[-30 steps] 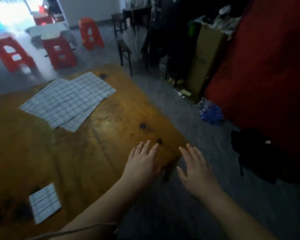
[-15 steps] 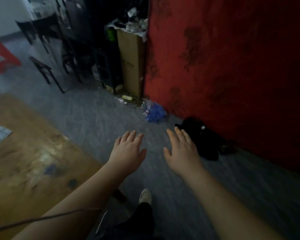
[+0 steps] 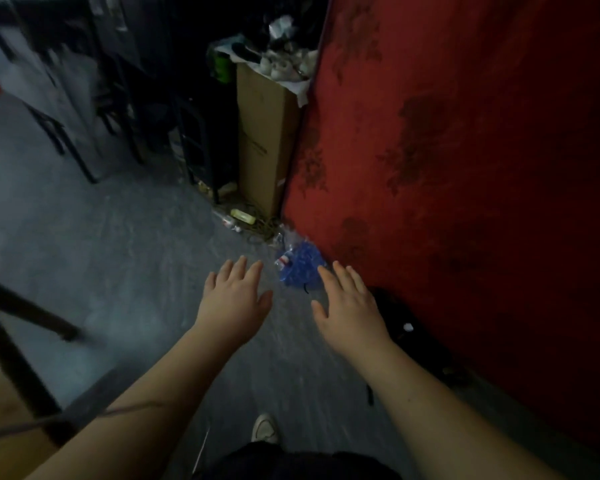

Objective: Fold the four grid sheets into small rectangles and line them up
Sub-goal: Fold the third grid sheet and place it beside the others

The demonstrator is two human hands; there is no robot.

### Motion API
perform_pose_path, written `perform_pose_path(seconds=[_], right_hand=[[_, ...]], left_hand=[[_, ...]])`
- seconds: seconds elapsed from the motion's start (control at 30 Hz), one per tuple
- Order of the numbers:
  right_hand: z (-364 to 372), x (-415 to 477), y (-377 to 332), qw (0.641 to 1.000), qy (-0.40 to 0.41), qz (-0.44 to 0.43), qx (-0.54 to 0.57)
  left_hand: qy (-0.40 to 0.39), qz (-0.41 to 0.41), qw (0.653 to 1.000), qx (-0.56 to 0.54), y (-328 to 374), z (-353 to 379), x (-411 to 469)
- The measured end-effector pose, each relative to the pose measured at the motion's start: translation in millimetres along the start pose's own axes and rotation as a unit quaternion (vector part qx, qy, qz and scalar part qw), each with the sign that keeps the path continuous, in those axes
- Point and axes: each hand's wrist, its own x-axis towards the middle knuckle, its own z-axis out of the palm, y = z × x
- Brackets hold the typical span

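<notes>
Both the bare left hand and bare right hand are held flat, fingers straight, empty, above the grey concrete floor.

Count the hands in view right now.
2: the left hand over the grey floor at centre, and the right hand beside it, nearer the red wall. Both are open and empty.
</notes>
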Motion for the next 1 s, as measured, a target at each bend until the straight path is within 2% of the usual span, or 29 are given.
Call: perform_pose_path(seconds=[0.27,0.5,0.77,1.0], right_hand=[[-1.1,179.1,-40.0,0.992,-0.053,-0.117,-0.017],[-8.0,353.0,-104.8,0.963,-0.091,-0.253,-0.015],[-28.6,492.4,-248.8,0.900,-0.130,-0.417,-0.022],[-27.7,555.4,-373.7,0.852,-0.156,-0.499,-0.033]], left_hand=[[0.010,-0.119,0.993,-0.011,-73.3,-43.5,103.4],[0.039,-0.258,0.965,-0.004,-131.7,-78.1,210.4],[0.084,-0.421,0.903,-0.018,-207.4,-143.1,264.8],[0.109,-0.493,0.862,-0.049,-306.4,-174.6,294.3]])
